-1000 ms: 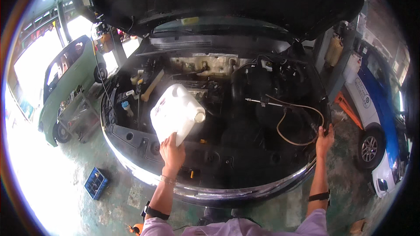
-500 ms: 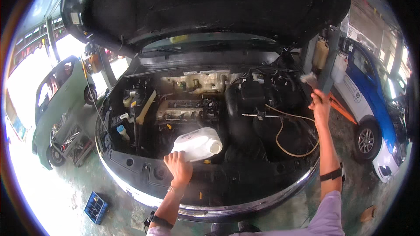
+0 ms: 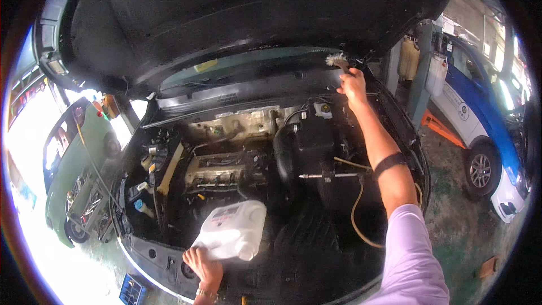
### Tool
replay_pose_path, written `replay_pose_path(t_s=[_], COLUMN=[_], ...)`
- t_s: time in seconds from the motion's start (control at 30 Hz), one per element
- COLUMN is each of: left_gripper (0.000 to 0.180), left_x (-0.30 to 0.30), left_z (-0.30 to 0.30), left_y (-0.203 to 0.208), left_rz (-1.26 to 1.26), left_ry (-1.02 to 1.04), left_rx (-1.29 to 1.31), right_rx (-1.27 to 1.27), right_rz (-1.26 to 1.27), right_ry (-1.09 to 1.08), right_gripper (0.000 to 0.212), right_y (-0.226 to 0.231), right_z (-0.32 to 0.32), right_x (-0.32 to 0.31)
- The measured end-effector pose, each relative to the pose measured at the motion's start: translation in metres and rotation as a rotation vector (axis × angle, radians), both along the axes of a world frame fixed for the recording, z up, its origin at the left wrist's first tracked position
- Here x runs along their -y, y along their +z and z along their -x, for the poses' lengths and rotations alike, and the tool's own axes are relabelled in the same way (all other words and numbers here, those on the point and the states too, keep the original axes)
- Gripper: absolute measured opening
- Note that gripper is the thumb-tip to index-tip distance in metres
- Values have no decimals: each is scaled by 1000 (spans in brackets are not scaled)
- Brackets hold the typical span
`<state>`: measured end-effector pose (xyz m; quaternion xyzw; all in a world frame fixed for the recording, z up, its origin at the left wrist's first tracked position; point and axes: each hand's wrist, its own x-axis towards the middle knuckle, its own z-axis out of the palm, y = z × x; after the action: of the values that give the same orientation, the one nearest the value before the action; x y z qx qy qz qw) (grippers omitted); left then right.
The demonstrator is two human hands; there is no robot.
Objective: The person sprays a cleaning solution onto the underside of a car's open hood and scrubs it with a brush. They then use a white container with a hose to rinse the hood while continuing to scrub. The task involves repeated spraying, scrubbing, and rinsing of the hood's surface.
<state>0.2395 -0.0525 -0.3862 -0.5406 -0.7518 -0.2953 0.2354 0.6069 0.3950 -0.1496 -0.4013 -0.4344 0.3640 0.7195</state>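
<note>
My left hand grips a white plastic jug over the front of the engine bay; the jug lies tipped, its round mouth toward the lower right. My right hand is closed on the handle of a brush with pale bristles, held up at the right rear of the bay near the windshield base. Below lies the dusty engine. A metal rod-like tool with a tan hose rests across the right side of the bay.
The raised hood hangs over the bay. A blue and white car stands at the right, behind an orange metal bar. At left are a green vehicle body and a tool cart. A blue crate sits on the floor.
My right hand has carried the brush left and farther back, over the rear of the bay. The jug in my left hand has come lower and nearer in the picture; the view has shifted.
</note>
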Motion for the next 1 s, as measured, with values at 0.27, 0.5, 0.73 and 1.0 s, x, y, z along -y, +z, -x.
replay_pose_path(t_s=[0.27, 0.5, 0.73, 1.0], left_gripper=[16, 50, 41, 22], left_x=[-4, 12, 15, 3], left_z=[-5, 9, 14, 10], left_y=[-3, -17, -24, 3], left_rz=[-30, 201, 199, 101], left_ry=[26, 96, 70, 38], left_rx=[-1, 70, 155, 172], right_rx=[-38, -317, 204, -275], right_rz=[-138, -249, -403, -359], right_ry=[26, 196, 211, 370], right_gripper=[41, 38, 45, 28], right_y=[48, 42, 51, 71], right_z=[1, 72, 292, 324], right_x=[-104, -190, -179, -167])
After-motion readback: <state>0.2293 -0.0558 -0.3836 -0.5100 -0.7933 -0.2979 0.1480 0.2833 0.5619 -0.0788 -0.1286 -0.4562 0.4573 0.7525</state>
